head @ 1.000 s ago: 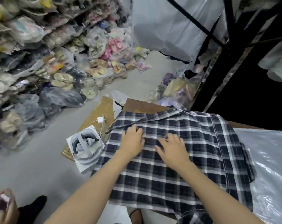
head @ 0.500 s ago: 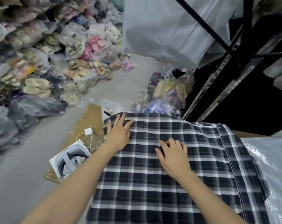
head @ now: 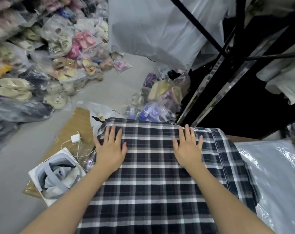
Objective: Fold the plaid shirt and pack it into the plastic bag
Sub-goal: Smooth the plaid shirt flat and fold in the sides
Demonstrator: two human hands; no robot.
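Note:
The dark blue and white plaid shirt [head: 151, 179] lies spread flat in front of me, its far edge at the top of the surface. My left hand [head: 110, 147] rests palm down on its far left corner, fingers apart. Palm down as well, my right hand [head: 189, 147] presses the far right part, near a stitched hem that runs down the shirt's right side. A clear plastic bag [head: 278, 174] lies flat just right of the shirt, partly under its edge.
Left of the shirt on the floor lie a white box [head: 55, 176], a white charger with cable [head: 75, 138] and brown cardboard [head: 77, 122]. Bagged slippers are heaped at far left [head: 42, 65]. A black metal rack [head: 227, 81] stands at the right rear.
Both hands have slid apart and away from me across the shirt, from its middle to the far corners. The view has moved closer over the shirt.

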